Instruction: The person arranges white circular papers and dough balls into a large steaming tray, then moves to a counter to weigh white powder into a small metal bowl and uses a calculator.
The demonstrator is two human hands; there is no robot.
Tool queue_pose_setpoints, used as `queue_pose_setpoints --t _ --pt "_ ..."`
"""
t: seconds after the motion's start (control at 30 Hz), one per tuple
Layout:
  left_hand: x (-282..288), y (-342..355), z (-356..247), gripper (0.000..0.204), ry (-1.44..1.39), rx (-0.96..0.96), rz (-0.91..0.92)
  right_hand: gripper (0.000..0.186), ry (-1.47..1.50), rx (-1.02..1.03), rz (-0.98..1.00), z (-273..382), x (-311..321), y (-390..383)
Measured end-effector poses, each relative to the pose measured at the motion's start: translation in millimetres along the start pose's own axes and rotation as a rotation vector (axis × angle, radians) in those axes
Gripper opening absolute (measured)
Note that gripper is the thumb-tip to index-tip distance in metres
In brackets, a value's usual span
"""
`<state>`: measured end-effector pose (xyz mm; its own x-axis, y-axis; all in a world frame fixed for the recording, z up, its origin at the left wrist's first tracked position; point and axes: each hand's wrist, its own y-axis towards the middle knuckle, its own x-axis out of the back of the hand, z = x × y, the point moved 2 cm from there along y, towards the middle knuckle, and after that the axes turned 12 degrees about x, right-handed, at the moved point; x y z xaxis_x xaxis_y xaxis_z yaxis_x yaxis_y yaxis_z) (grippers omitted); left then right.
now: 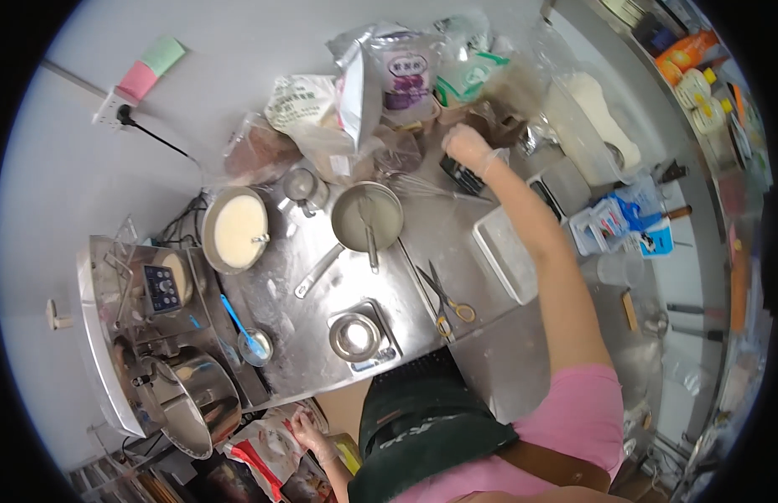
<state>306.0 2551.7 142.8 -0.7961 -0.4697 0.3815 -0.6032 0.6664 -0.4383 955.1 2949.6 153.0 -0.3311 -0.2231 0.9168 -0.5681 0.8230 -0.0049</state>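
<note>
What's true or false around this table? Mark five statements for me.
1. A metal bowl sits on the scale. True.
2. The left hand is over the scale. False: it is low, by the red-and-white bag.
3. The right hand wears a clear glove. True.
4. The scissors lie inside the white tray. False: they are left of it, on the table.
5. The blue spatula rests in the pan. False: it rests in the small bowl.

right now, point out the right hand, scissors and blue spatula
Right hand (470, 151): head view, on the back of the hand.
Scissors (442, 297): head view, near the pivot.
Blue spatula (236, 318): head view, on its handle.
</note>
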Motion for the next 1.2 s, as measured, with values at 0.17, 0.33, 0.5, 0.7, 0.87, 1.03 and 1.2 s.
queue_pose_setpoints --t 0.17,0.33,0.5,0.7,0.87,1.03,1.2 --pt "3.1 15.8 12.9 0.015 0.003 0.052 0.046 0.011 0.173 -0.359 -0.503 -3.1 138.5 -115.6" --pt "-4.6 21.0 52.2 0.011 0.034 0.252 0.152 0.018 0.514 -0.974 -0.142 80.6 215.2 -287.3" --pt "-11.1 45.5 100.8 0.012 0.153 0.395 0.355 0.023 0.75 -0.955 0.339 205.3 172.8 -359.0" --pt "-36.3 57.8 94.8 0.013 0.265 0.329 0.427 0.023 0.863 -0.97 0.184 257.5 116.0 -363.7" --pt "-41.9 63.5 96.8 0.012 0.284 0.301 0.453 0.031 0.633 -1.355 -0.231 307.0 130.5 -387.4" --pt "-44.5 79.6 118.9 0.012 0.25 0.44 0.537 0.045 0.517 -1.35 -0.184 363.8 140.3 -390.2" --pt "-64.0 74.8 112.4 0.012 0.328 0.37 0.522 0.048 0.507 -1.312 -0.154 358.3 134.9 -383.4"
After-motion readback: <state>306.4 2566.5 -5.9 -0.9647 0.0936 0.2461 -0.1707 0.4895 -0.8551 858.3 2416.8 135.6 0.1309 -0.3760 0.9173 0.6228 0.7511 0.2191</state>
